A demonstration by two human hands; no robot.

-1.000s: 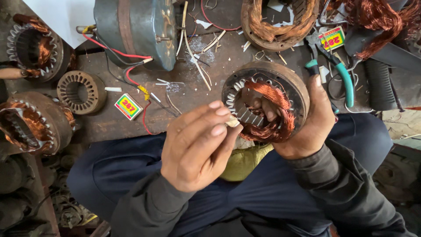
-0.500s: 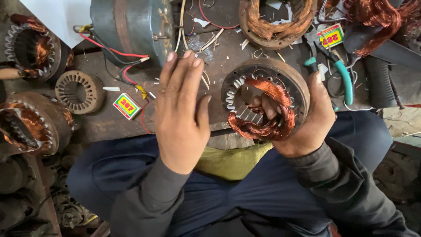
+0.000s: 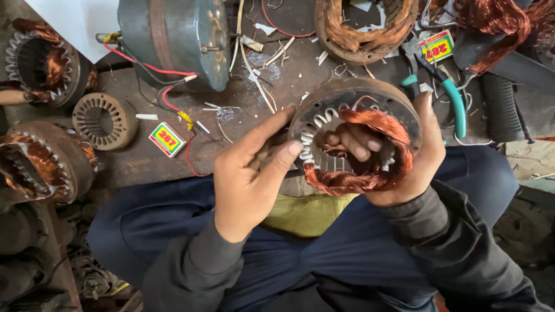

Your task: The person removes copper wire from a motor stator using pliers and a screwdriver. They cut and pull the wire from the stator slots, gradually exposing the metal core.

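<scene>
- Copper winding [image 3: 370, 156] is sitting in the stator [image 3: 355, 136], held over the lap.
- Right hand [image 3: 413, 167] is gripping the stator rim.
- Left hand [image 3: 254, 173] is pinching at the slots.
- Next move likely needs a steady stator.

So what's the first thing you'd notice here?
The round metal stator in the middle, with shiny copper wire bulging out, held by the right hand while the left hand touches its rim. Above it, on the bench, stands a big grey-green motor with red wires, and more copper-wound stators sit at the left edge.
</scene>
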